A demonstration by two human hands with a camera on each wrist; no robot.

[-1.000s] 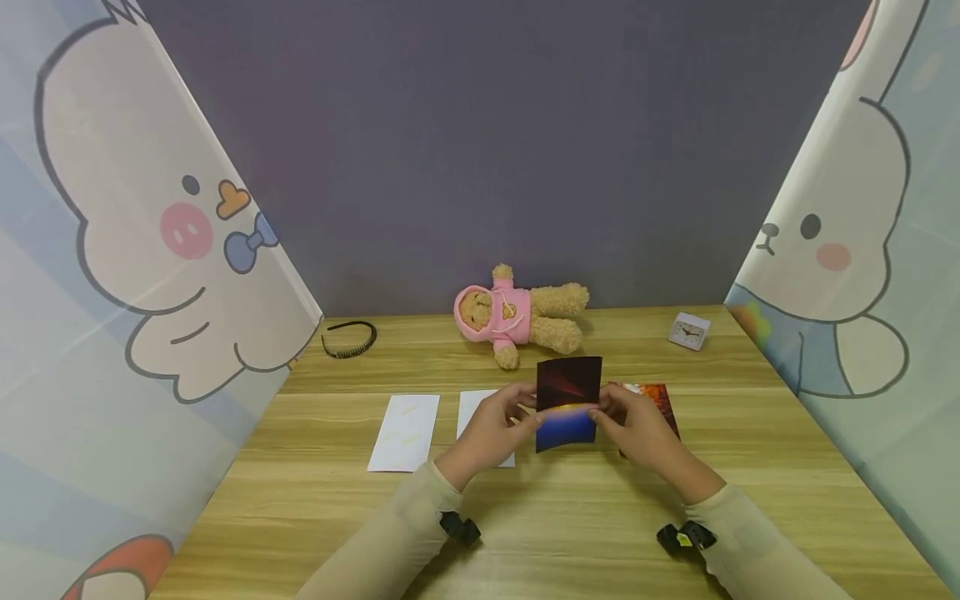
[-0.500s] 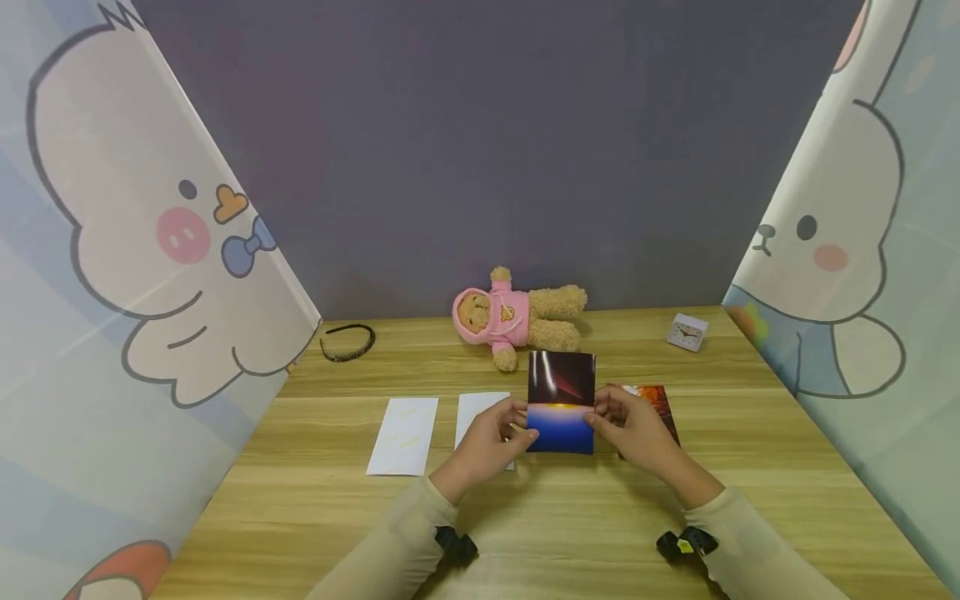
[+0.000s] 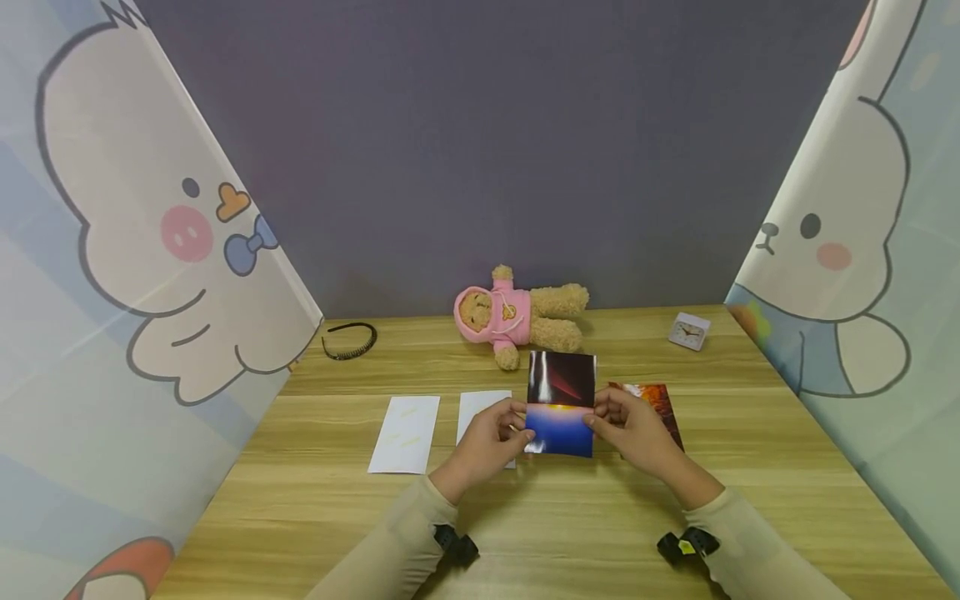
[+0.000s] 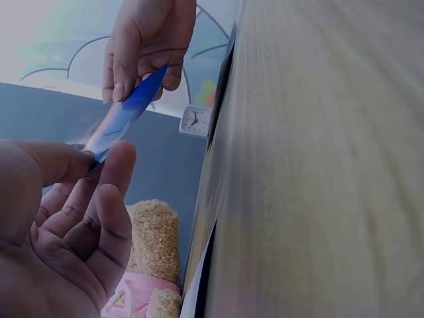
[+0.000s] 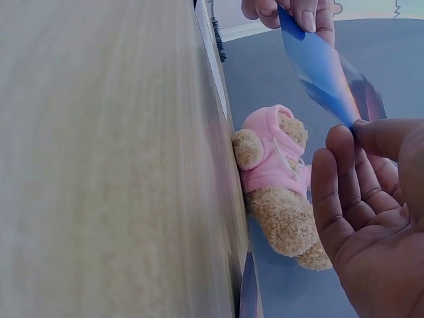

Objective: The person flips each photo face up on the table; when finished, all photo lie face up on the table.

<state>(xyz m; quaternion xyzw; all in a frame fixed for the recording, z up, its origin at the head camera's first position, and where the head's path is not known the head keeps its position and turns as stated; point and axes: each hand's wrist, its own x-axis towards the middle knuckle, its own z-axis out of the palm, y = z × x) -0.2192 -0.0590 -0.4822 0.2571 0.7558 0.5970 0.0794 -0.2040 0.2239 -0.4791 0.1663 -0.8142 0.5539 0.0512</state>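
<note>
Left hand [image 3: 489, 437] and right hand [image 3: 639, 429] pinch a glossy rectangular card [image 3: 560, 408] above the wood-grained table [image 3: 562, 533]

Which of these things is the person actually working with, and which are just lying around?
Part of the job:
blue-and-dark picture card, pinched by the left hand and right hand
probably the white sheets and red picture card

Apparently just lying about:
teddy bear
black headband
small clock

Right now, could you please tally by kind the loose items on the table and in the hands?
Colourful rectangular picture cards: 2
White rectangular cards: 2
Tan plush bear in pink hoodie: 1
Black toothed headband: 1
White square clock: 1
Total: 7
</note>
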